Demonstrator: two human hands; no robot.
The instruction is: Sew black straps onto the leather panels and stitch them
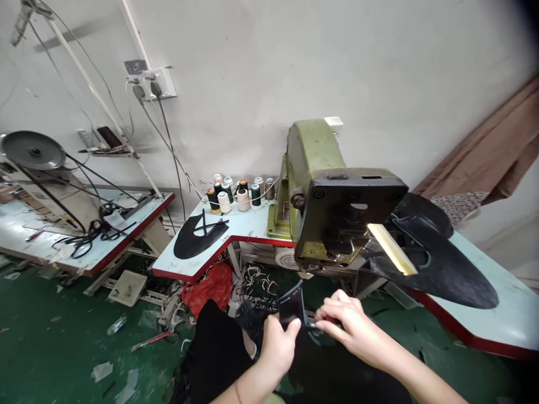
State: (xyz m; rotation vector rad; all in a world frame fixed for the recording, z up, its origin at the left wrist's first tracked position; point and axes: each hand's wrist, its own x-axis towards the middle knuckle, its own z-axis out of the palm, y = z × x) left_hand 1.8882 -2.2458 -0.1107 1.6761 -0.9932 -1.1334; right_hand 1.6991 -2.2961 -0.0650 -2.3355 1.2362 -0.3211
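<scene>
Low in front of the sewing machine, my left hand (280, 343) pinches a dark flat piece (293, 307) between thumb and fingers. The piece stands up from the hand, with a thin raised edge along its top. To its right, my right hand (346, 321) is closed, thumb and fingertips pinching a narrow strip at the piece's lower right edge. Just above both hands is the head of the green sewing machine (318, 146), its lamp lit. Dangling material below the fingers is too dark to make out.
Several thread spools (243, 197) stand on the pale blue table (252, 224) beside the machine. Black cut pieces lie left (197, 241) and right (458, 275). Another belt-driven machine (33, 151) is at far left. Scraps and a red cloth (210, 289) lie on the green floor.
</scene>
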